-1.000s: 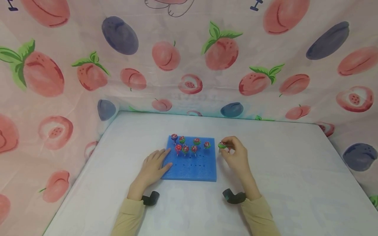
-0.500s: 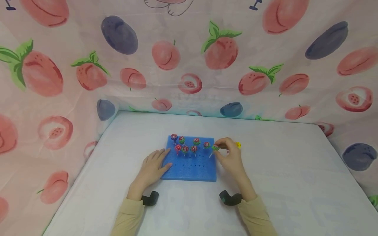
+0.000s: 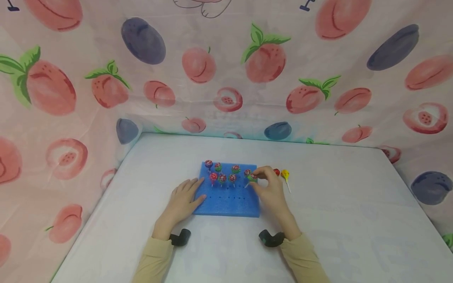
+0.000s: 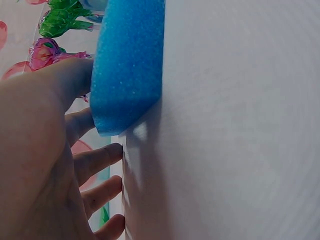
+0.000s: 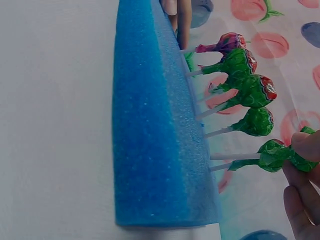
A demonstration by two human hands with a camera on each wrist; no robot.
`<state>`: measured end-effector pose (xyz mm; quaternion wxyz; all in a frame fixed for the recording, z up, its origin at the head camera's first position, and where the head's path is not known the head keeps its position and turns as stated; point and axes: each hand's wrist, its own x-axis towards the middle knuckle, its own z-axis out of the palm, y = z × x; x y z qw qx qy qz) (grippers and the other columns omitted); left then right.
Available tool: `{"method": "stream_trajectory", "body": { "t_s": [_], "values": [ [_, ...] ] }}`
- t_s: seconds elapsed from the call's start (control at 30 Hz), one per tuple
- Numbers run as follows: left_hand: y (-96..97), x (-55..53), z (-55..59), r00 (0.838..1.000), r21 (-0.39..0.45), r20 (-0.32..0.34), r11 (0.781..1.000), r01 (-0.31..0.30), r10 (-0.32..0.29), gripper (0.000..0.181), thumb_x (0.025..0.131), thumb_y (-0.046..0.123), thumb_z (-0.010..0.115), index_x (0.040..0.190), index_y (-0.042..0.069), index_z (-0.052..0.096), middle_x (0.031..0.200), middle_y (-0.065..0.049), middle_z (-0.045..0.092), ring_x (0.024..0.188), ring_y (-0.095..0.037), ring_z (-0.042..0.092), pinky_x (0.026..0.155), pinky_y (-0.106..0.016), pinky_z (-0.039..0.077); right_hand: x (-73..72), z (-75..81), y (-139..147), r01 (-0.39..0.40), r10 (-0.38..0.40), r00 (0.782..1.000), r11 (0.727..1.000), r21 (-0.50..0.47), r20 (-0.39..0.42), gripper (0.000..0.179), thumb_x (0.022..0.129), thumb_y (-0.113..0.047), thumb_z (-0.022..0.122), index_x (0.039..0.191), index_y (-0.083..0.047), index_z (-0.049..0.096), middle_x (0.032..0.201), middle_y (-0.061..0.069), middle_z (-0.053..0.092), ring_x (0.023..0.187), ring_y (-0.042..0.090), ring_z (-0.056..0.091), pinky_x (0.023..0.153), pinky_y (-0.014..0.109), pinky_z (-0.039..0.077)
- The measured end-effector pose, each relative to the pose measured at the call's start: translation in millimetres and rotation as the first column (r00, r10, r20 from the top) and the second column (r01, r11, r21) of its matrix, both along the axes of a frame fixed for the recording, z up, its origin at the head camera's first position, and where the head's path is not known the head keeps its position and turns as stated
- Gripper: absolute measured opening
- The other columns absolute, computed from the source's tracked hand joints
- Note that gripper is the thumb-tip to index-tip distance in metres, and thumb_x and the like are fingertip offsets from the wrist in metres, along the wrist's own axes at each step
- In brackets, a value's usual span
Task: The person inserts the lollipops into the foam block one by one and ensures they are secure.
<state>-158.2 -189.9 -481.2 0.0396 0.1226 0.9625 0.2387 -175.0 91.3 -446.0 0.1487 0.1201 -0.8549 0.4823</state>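
A blue foam board (image 3: 230, 208) with small holes lies on the table, and several wrapped lollipops stand in its far half. My left hand (image 3: 182, 200) rests on the board's left edge, fingers extended; in the left wrist view its thumb side touches the foam (image 4: 130, 60). Over the board's right side, my right hand (image 3: 272, 192) pinches a green-wrapped lollipop (image 3: 252, 178) between thumb and fingers. In the right wrist view its white stick (image 5: 235, 156) points at the board's top face, close to the stick of a planted lollipop behind it.
A yellow lollipop (image 3: 285, 173) and a red lollipop (image 3: 276, 172) lie on the white table (image 3: 354, 212) just right of my right hand. Fruit-print cloth (image 3: 226, 59) hangs behind the table. Dark wrist-worn devices (image 3: 271, 238) sit at both wrists.
My right hand has moved left with the green lollipop, from beside the board to over its right side. The yellow and red lollipops have come into view behind it. My left hand stays still.
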Motion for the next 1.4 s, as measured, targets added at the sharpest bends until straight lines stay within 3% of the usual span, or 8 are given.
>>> {"method": "stream_trajectory", "body": {
  "t_s": [0.33, 1.23, 1.4],
  "values": [
    [-1.3, -0.3, -1.0, 1.000, 0.008, -0.013, 1.000, -0.001, 0.001, 0.062, 0.097, 0.044, 0.051, 0.151, 0.018, 0.034, 0.154, -0.014, 0.037, 0.144, -0.039, 0.026, 0.115, -0.062, 0.022, -0.7, -3.0, -3.4, -0.013, 0.015, 0.998, 0.999, 0.039, -0.063, 0.030, 0.077, 0.005, 0.075, 0.101, -0.003, 0.060, 0.101, 0.010, 0.063, 0.100, 0.026, 0.062, 0.090, 0.045, 0.054],
    [-1.9, -0.2, 2.2, 1.000, 0.009, -0.011, 1.000, 0.000, 0.000, 0.062, 0.097, 0.043, 0.052, 0.150, 0.018, 0.034, 0.153, -0.014, 0.038, 0.144, -0.040, 0.027, 0.114, -0.062, 0.023, 1.3, -6.2, -8.9, -0.032, 0.044, 0.996, 0.988, 0.149, -0.073, 0.027, 0.081, -0.002, 0.074, 0.104, -0.009, 0.062, 0.103, 0.004, 0.060, 0.100, 0.017, 0.061, 0.088, 0.037, 0.055],
    [-2.0, 0.1, 0.5, 0.999, 0.022, -0.042, 1.000, 0.002, -0.002, 0.060, 0.096, 0.040, 0.054, 0.149, 0.016, 0.037, 0.152, -0.016, 0.040, 0.142, -0.041, 0.029, 0.113, -0.063, 0.025, 2.0, -4.9, -10.0, -0.022, 0.033, 0.997, 0.987, 0.160, -0.068, 0.027, 0.081, -0.003, 0.075, 0.104, -0.010, 0.063, 0.101, 0.003, 0.058, 0.098, 0.016, 0.062, 0.087, 0.037, 0.055]
  ]
}}
